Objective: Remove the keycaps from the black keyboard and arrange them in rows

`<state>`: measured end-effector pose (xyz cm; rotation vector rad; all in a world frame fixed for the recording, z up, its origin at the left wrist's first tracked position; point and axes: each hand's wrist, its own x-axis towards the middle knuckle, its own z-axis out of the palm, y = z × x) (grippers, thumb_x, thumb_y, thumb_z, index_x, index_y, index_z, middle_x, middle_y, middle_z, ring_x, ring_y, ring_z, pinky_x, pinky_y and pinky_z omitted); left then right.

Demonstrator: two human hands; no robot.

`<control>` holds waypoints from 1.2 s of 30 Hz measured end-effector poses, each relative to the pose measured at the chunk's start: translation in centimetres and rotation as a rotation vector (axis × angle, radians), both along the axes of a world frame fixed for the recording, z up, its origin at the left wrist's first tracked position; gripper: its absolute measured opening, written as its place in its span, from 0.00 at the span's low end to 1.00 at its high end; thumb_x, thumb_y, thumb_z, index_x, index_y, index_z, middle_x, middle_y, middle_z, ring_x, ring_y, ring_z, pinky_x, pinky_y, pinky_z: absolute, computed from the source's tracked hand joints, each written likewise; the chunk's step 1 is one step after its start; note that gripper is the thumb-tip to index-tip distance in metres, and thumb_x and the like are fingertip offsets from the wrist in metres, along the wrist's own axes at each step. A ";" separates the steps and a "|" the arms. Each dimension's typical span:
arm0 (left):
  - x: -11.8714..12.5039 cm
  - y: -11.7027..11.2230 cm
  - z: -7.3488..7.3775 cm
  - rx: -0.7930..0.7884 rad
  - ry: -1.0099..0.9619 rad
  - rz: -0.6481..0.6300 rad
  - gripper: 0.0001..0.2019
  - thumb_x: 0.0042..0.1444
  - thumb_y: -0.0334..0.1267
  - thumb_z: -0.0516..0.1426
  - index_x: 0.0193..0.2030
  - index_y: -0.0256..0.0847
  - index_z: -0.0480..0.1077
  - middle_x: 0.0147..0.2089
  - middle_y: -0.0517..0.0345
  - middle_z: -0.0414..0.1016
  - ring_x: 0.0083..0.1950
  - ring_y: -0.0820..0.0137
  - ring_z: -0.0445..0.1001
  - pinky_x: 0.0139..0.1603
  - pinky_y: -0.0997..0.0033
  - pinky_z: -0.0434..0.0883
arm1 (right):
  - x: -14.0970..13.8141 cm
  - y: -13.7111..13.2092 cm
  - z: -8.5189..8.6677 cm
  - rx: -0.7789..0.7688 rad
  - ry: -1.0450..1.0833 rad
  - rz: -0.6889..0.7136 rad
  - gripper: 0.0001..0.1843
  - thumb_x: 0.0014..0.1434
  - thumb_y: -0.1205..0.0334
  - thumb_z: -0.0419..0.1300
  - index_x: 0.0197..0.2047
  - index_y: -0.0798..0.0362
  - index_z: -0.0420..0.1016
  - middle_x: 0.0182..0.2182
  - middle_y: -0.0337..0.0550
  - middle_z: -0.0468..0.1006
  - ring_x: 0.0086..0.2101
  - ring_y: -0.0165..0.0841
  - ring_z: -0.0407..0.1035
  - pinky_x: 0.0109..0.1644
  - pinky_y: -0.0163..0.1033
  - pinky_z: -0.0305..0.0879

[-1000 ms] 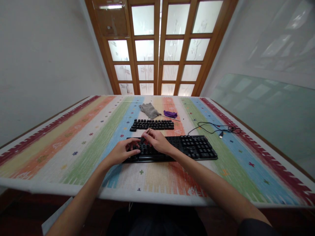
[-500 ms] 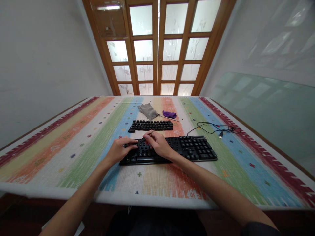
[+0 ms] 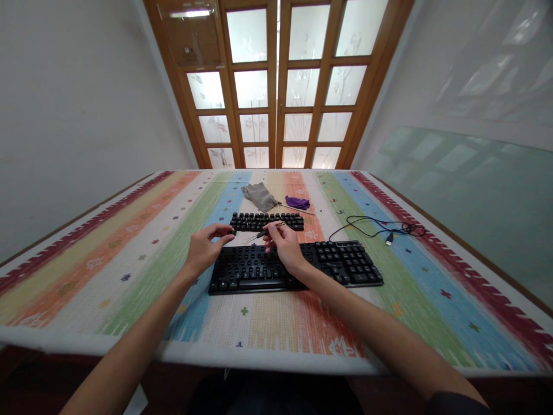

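Observation:
Thumb and index finger of my left hand (image 3: 207,248) pinch a black keycap (image 3: 232,232), at the lower left end of the loose keycaps (image 3: 268,221) laid in rows. My right hand (image 3: 283,245) is closed on a thin wire keycap puller (image 3: 261,234). Its wire ends point left, over the gap between the rows and the keyboard. The black keyboard (image 3: 259,283) lies below both hands. Much of its upper left part has bare key posts, while the number pad on the right carries its caps.
Behind the keycap rows lie a grey cloth (image 3: 260,196), a purple cloth (image 3: 298,202) and a thin rod (image 3: 298,208). The keyboard's black cable (image 3: 367,227) coils to the right, ending in a USB plug (image 3: 389,238). A striped tablecloth (image 3: 142,276) covers the table.
Both hands have risen off the keyboard. My left hand has moved up to the left end of the keycap rows; my right hand has shifted slightly right and up with the keycap puller.

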<state>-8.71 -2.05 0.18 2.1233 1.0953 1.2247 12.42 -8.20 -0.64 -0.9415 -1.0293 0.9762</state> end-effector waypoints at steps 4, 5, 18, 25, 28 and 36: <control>0.6 2.6 -0.4 0.196 0.279 -0.122 0.09 0.57 0.41 0.61 0.42 0.41 0.76 0.39 0.54 0.79 0.40 0.66 0.77 0.47 0.63 0.73 | 0.1 -0.2 -0.1 -0.026 -0.003 0.003 0.26 0.52 0.37 0.62 0.34 0.55 0.71 0.21 0.36 0.71 0.20 0.26 0.66 0.20 0.30 0.64; 0.9 3.2 -0.6 0.215 0.328 -0.159 0.09 0.57 0.39 0.60 0.43 0.41 0.76 0.41 0.54 0.79 0.42 0.66 0.77 0.48 0.63 0.73 | 0.1 -0.3 -0.1 -0.029 -0.002 0.002 0.26 0.52 0.37 0.62 0.34 0.55 0.71 0.21 0.36 0.71 0.20 0.26 0.66 0.19 0.30 0.64; 1.7 7.0 -2.5 0.249 0.687 -0.260 0.06 0.55 0.36 0.62 0.40 0.42 0.79 0.38 0.53 0.80 0.44 0.61 0.72 0.48 0.61 0.64 | 1.1 -0.5 0.2 -0.020 0.045 -0.017 0.25 0.52 0.38 0.62 0.34 0.54 0.71 0.20 0.34 0.71 0.16 0.24 0.63 0.18 0.30 0.59; 1.7 7.3 -2.4 0.313 0.672 -0.269 0.06 0.56 0.37 0.60 0.35 0.42 0.80 0.41 0.52 0.78 0.44 0.63 0.69 0.46 0.62 0.64 | 1.1 -0.5 0.0 -0.031 0.049 -0.004 0.25 0.52 0.38 0.62 0.34 0.54 0.71 0.20 0.33 0.71 0.16 0.23 0.63 0.18 0.30 0.58; 1.6 7.6 -2.5 0.304 0.643 -0.253 0.06 0.56 0.37 0.60 0.35 0.42 0.80 0.40 0.52 0.76 0.43 0.63 0.69 0.47 0.62 0.64 | 1.0 -0.6 0.0 -0.032 0.037 0.009 0.25 0.52 0.37 0.62 0.33 0.54 0.71 0.20 0.33 0.71 0.15 0.23 0.62 0.18 0.30 0.58; 1.2 7.8 -2.7 0.321 0.636 -0.196 0.06 0.54 0.38 0.62 0.38 0.43 0.78 0.41 0.52 0.74 0.45 0.61 0.69 0.48 0.60 0.67 | 1.2 -0.6 0.1 -0.026 -0.033 0.034 0.24 0.55 0.38 0.60 0.34 0.54 0.70 0.21 0.34 0.71 0.16 0.23 0.62 0.19 0.30 0.58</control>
